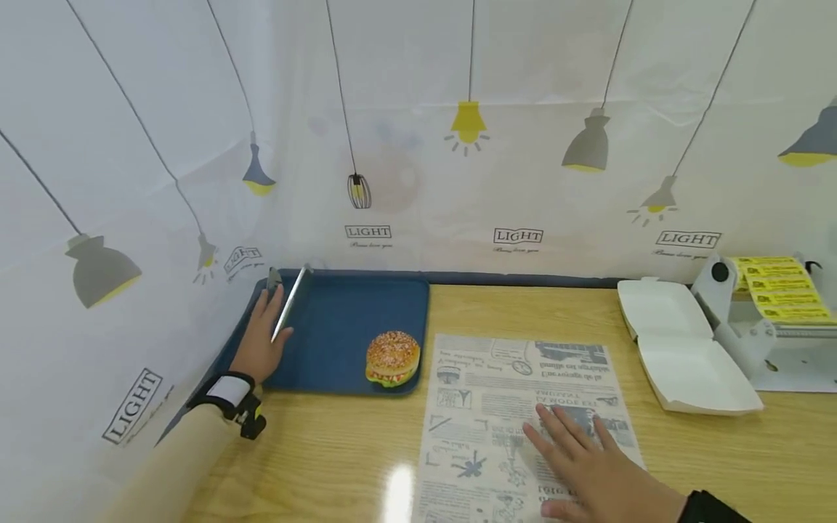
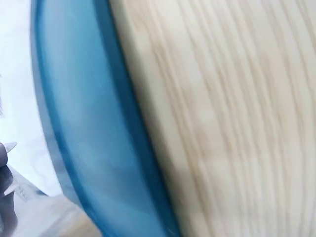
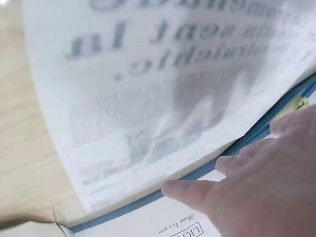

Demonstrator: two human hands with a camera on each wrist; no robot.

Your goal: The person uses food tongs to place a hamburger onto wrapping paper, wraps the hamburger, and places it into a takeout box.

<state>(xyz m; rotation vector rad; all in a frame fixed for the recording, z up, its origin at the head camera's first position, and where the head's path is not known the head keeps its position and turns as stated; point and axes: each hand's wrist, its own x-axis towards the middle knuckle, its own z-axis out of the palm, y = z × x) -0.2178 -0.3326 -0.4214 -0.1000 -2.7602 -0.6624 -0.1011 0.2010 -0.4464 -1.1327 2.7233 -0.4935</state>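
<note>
On the left side of a blue tray (image 1: pixel 340 298), in the head view, lies a shiny metal utensil that looks like tongs (image 1: pixel 290 301). My left hand (image 1: pixel 260 349) reaches over the tray beside it, fingers extended and thumb near its lower end; I see no firm grip. A sesame-bun burger (image 1: pixel 392 358) sits in the tray's near right corner. My right hand (image 1: pixel 588 465) has its fingers spread over a sheet of printed newspaper-style paper (image 1: pixel 484 407); whether the palm touches it cannot be told. In the right wrist view, that hand's fingers (image 3: pixel 187 192) are straight.
An opened white takeaway box (image 1: pixel 693 356) lies right of the paper. Beyond it stands a label dispenser (image 1: pixel 726 290) with a roll of yellow stickers (image 1: pixel 785 290). A lamp-patterned curtain (image 1: pixel 418 181) encloses the wooden table (image 1: pixel 327 443) at the back and left.
</note>
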